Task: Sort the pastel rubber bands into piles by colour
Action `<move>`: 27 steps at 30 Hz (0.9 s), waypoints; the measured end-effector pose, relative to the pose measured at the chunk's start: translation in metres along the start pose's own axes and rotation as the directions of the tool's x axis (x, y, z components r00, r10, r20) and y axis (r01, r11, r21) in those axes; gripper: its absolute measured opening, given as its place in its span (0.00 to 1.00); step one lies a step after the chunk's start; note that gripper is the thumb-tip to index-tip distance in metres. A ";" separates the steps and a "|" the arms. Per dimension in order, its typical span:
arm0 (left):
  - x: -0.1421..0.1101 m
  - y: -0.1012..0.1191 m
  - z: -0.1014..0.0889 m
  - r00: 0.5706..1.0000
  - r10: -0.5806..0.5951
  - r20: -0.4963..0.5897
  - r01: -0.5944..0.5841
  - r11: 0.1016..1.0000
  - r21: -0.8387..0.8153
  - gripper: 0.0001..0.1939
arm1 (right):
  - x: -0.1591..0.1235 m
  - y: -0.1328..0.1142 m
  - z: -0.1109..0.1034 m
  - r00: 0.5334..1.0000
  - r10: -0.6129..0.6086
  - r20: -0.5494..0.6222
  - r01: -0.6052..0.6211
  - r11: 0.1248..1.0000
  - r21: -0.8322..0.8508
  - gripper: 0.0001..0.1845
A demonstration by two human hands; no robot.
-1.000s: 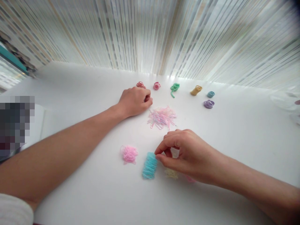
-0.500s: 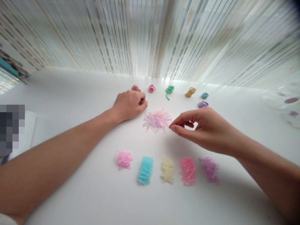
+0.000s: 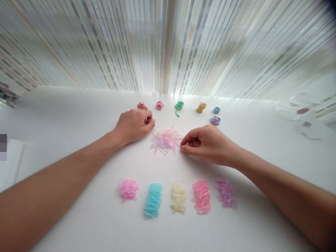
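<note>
A loose pile of thin pastel loops (image 3: pixel 166 140), mostly pale pink and lilac, lies between my hands on the white table. They look like small clips or bands; I cannot tell which. My left hand (image 3: pixel 135 126) rests left of the pile with its fingers curled in. Whatever it may hold is hidden. At the pile's right edge, my right hand (image 3: pixel 203 144) has thumb and forefinger drawn together in a pinch. Anything between those tips is too small to make out.
Nearer me lie sorted heaps: pink (image 3: pixel 128 189), blue (image 3: pixel 153 200), cream (image 3: pixel 178 197), deeper pink (image 3: pixel 201 197) and purple (image 3: pixel 226 193). Coiled pieces, including a green one (image 3: pixel 179 105) and a yellow one (image 3: pixel 201 107), line the back before a striped curtain (image 3: pixel 162 45).
The view has shifted, so the table items appear further left and slightly lower. My right fingertips have come to the pile's right edge. My left hand stays beside it.
</note>
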State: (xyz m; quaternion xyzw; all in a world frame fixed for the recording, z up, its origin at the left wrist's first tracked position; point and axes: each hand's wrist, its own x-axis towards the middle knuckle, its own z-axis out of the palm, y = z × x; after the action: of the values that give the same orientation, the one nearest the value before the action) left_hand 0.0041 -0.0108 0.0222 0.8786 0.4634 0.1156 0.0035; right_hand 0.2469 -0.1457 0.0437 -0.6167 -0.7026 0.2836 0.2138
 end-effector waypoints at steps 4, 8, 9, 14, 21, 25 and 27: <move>0.000 0.000 -0.001 1.000 0.013 -0.006 -0.013 1.000 0.001 0.14 | 0.000 -0.002 0.007 0.999 -0.022 -0.026 0.022 1.000 -0.004 0.08; 0.000 0.000 -0.001 1.000 0.010 -0.012 -0.010 1.000 -0.011 0.14 | -0.001 -0.002 0.010 1.000 -0.005 -0.025 0.005 1.000 -0.002 0.08; -0.001 0.000 -0.001 1.000 0.009 -0.012 -0.009 1.000 -0.015 0.14 | -0.001 -0.002 0.010 1.000 0.003 -0.028 -0.003 1.000 0.000 0.08; -0.001 0.002 -0.002 1.000 0.000 -0.005 0.000 1.000 -0.013 0.14 | -0.001 -0.005 0.003 0.998 0.055 -0.006 -0.055 0.998 -0.024 0.07; -0.001 0.003 -0.002 1.000 -0.006 0.001 0.006 0.999 -0.031 0.13 | -0.002 -0.005 -0.016 0.993 0.115 -0.018 -0.117 0.982 -0.149 0.06; -0.001 0.003 -0.003 1.000 -0.007 0.007 0.007 1.000 -0.025 0.13 | -0.007 -0.007 -0.017 0.996 0.078 0.046 -0.072 0.990 -0.125 0.06; -0.001 0.003 -0.003 1.000 -0.006 0.008 0.006 1.000 -0.022 0.14 | -0.008 -0.009 -0.016 0.994 0.053 0.096 -0.043 0.994 -0.100 0.07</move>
State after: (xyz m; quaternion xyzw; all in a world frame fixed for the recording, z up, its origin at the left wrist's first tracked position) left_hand 0.0055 -0.0137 0.0248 0.8775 0.4649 0.1171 0.0152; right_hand 0.2516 -0.1525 0.0618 -0.6283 -0.7103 0.2841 0.1415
